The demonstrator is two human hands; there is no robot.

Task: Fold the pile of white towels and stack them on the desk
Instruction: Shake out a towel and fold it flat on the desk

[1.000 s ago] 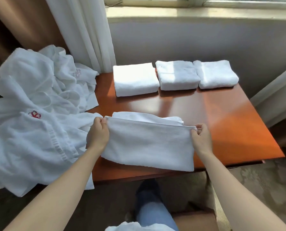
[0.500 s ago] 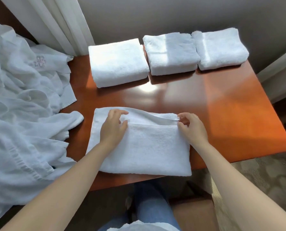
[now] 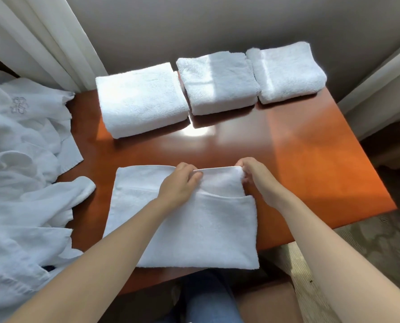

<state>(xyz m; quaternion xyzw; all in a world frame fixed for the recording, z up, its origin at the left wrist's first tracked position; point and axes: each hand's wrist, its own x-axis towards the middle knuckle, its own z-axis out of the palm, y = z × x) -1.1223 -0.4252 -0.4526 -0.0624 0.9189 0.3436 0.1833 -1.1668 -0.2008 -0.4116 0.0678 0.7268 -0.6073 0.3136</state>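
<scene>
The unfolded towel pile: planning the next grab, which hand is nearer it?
Left. The left hand pinches the far edge of the flat towel, toward the pile; the right hand pinches its far right corner, farther off.

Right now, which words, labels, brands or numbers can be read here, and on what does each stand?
None can be read.
The pile bears one grey stitched emblem, a flower-like shape, too blurred to show letters.
The folded towels and the desk show no writing.
</scene>
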